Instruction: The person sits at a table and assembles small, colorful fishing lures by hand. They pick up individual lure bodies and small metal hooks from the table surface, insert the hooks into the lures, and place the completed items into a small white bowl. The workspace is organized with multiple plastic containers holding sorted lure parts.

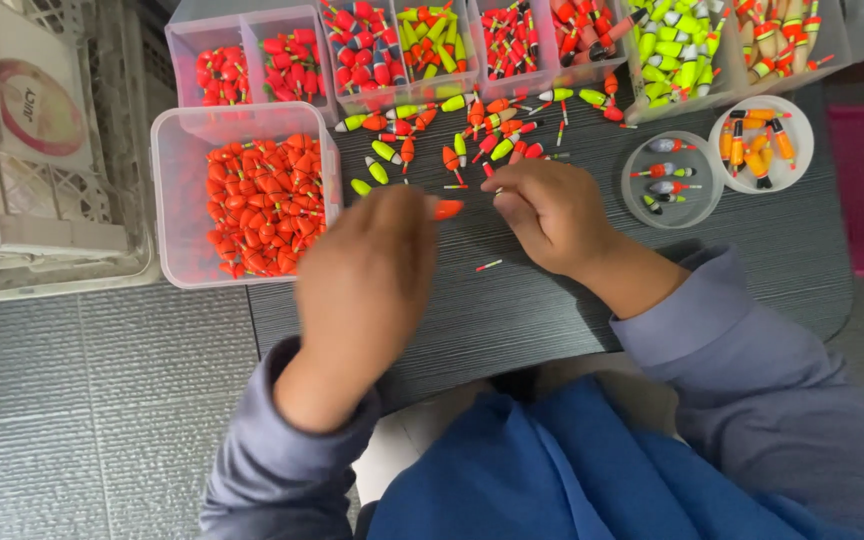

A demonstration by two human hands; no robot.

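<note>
Two hands work at mid-frame: the left hand (362,290) has its fingers pinched on one orange float (448,209), while the right hand (550,213) curls just beside it, whether its fingers grip anything I cannot tell. Two round lids sit at upper right, the grey lid (642,205) with four floats, the white lid (797,150) with about five, and one tub (174,200) at left brims with orange pieces beyond counting. Loose floats scatter on the dark counter (512,310), one white crate (52,240) stands at far left on a grey ribbed floor (82,400).

A round pink-and-cream label (37,107) lies inside the white crate (52,250), far left.
</note>
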